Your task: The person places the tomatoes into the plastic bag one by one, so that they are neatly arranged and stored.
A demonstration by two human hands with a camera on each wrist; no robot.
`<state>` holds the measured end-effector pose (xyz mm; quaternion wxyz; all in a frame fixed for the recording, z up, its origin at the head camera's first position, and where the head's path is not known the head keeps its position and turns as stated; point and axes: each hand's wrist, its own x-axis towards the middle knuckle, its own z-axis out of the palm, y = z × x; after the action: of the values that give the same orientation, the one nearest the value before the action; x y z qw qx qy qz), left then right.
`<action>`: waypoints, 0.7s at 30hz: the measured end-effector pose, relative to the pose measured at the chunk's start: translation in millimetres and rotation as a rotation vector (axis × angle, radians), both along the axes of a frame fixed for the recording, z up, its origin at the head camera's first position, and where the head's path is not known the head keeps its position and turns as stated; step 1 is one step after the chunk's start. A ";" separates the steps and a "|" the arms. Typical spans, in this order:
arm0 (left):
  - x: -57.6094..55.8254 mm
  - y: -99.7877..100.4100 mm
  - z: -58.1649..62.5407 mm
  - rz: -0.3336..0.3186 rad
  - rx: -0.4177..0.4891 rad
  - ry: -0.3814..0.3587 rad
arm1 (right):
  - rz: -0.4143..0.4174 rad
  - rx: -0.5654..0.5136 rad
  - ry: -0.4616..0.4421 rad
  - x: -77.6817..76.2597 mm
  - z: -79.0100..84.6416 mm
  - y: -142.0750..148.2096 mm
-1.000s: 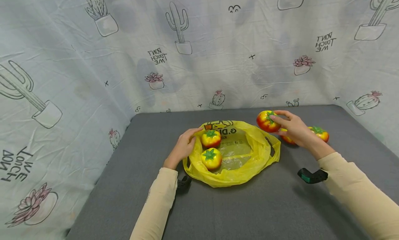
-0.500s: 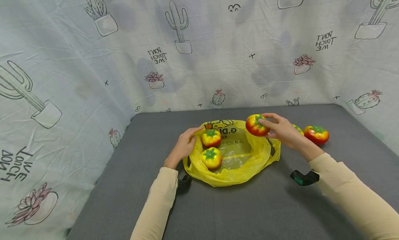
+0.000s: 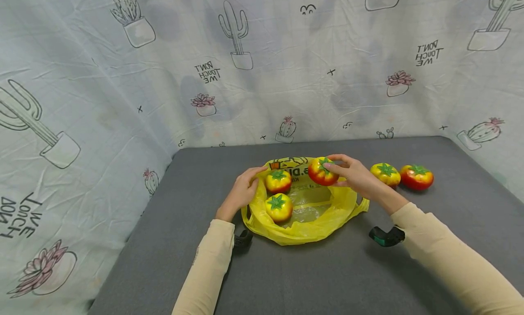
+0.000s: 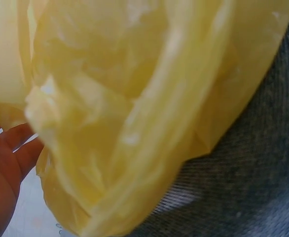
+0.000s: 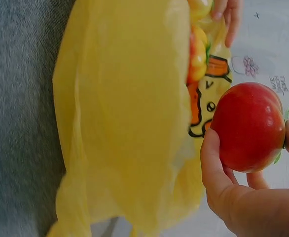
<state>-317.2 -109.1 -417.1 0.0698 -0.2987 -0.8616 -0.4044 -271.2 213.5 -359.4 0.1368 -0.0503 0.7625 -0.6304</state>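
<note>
1. Moving left since the earlier frame, the right hand (image 3: 355,174) is pinching a round red-and-yellow fruit (image 3: 317,174) over the open yellow plastic bag's (image 3: 303,235) far side.
2. The left hand (image 3: 241,192) is touching the bag's left rim; whether pinching, I cannot tell.
3. Only the right wrist view is showing the fruit's plain red underside.

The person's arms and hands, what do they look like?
The left sleeve and right sleeve are long and cream-coloured; the left one has a faint marking, too small to read. The left hand and right hand wear no gloves. Each wrist carries a black device; the right one has a green patch.
</note>
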 end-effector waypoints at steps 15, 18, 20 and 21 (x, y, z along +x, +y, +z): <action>-0.9 0.9 1.0 0.003 -0.001 0.004 | 0.049 0.006 -0.031 -2.4 -11.4 -24.6; -1.0 1.0 0.2 0.003 -0.001 -0.002 | 0.060 0.022 -0.027 -3.3 -15.7 -29.0; -0.9 1.0 -0.1 0.002 0.001 -0.004 | 0.060 0.044 -0.015 -4.1 -19.3 -32.0; -0.8 0.9 -0.3 0.001 0.003 -0.001 | 0.056 0.057 -0.010 -4.6 -21.1 -33.3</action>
<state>-318.0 -108.1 -417.4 0.0700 -0.2980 -0.8613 -0.4056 -275.9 180.2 -380.5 0.1595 -0.0643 0.7779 -0.6044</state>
